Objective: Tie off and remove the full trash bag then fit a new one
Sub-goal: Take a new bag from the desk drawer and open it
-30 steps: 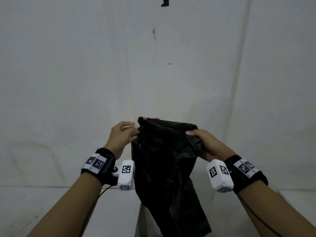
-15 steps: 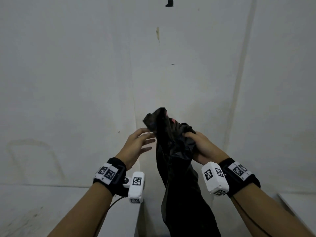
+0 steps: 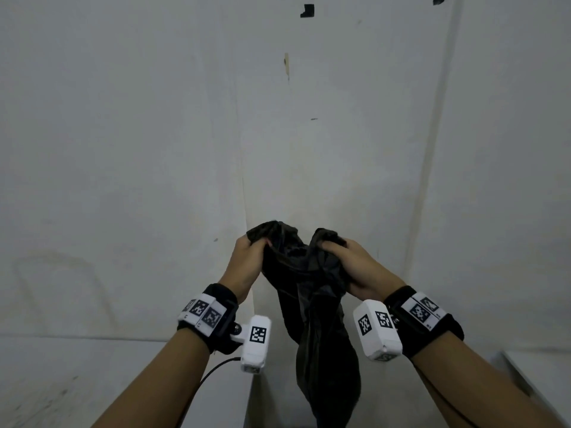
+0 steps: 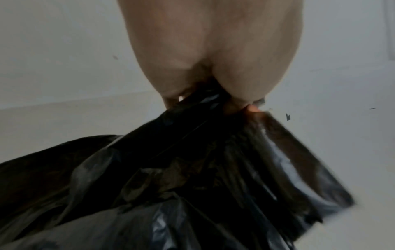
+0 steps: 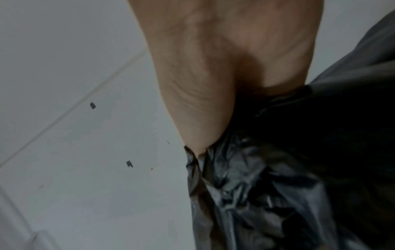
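A black trash bag hangs in mid-air in front of me, limp and crumpled, its lower end running out of the bottom of the head view. My left hand grips the left side of the bag's top edge. My right hand grips the right side, bunched in the fist. A small dip of plastic sags between the two hands. In the left wrist view the bag fans out below the closed left hand. In the right wrist view the bag spills from under the right hand. No bin is in view.
White walls meet in a corner straight ahead. A low white ledge runs along the left at the bottom, and another white surface shows at the lower right. Small dark marks dot the wall high up.
The left hand, open beside the bag half a second ago, now grips its top edge. The bag's top, bunched in the right hand alone, is now pulled apart between both hands.
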